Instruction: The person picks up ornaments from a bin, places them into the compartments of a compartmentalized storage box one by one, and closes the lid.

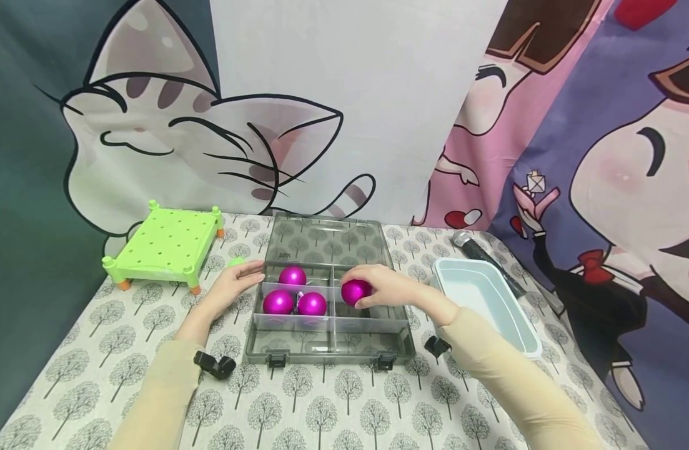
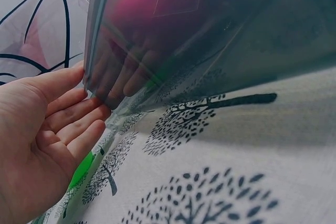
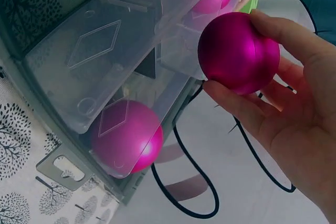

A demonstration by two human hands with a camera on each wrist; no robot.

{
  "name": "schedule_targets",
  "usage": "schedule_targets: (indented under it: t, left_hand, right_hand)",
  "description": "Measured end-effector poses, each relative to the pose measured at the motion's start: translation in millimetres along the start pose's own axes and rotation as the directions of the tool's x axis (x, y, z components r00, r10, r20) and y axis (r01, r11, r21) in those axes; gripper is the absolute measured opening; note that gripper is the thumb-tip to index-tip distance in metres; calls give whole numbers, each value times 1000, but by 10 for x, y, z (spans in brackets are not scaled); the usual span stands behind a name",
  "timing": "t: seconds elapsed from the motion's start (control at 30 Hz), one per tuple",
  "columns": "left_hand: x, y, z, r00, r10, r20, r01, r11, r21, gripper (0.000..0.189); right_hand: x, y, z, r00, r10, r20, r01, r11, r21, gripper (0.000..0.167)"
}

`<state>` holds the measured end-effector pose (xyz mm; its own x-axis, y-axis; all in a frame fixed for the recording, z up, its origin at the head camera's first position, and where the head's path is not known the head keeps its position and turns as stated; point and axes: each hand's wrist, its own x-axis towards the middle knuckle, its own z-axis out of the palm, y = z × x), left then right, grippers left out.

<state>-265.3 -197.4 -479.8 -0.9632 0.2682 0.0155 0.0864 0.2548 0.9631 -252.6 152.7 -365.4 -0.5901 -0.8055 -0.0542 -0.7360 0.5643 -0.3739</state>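
A grey transparent compartment box point(image 1: 330, 359) lies on the table, its lid point(image 1: 327, 240) folded back. Three shiny magenta balls point(image 1: 278, 302) sit in its left compartments. My right hand point(image 1: 386, 286) holds another magenta ball point(image 3: 239, 53) between thumb and fingers, over the right-hand compartments. In the right wrist view, one more magenta ball point(image 3: 128, 137) shows behind a clear divider; in the head view my right hand hides it. My left hand point(image 1: 232, 287) is at the box's left side, fingers extended, fingertips right at the wall in the left wrist view.
A green pegged plastic stand point(image 1: 167, 240) is at the back left. A small green piece point(image 1: 237, 261) lies beside my left hand. On the right are a pale blue tray point(image 1: 493, 269) and a black microphone point(image 1: 479, 253). A printed cloth backdrop point(image 1: 378, 94) rises behind.
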Motion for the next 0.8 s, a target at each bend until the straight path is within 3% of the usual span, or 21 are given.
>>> schedule_targets:
  t: [0.37, 0.8]
  left_hand:
    - [-7, 12, 1, 1000, 0, -4, 0, 1000, 5, 58]
    - [-10, 5, 0, 1000, 5, -3, -5, 1000, 4, 58]
  right_hand:
    - [24, -35, 48, 992, -12, 122, 11, 1000, 8, 52]
    - [44, -37, 64, 989, -28, 143, 29, 1000, -11, 53]
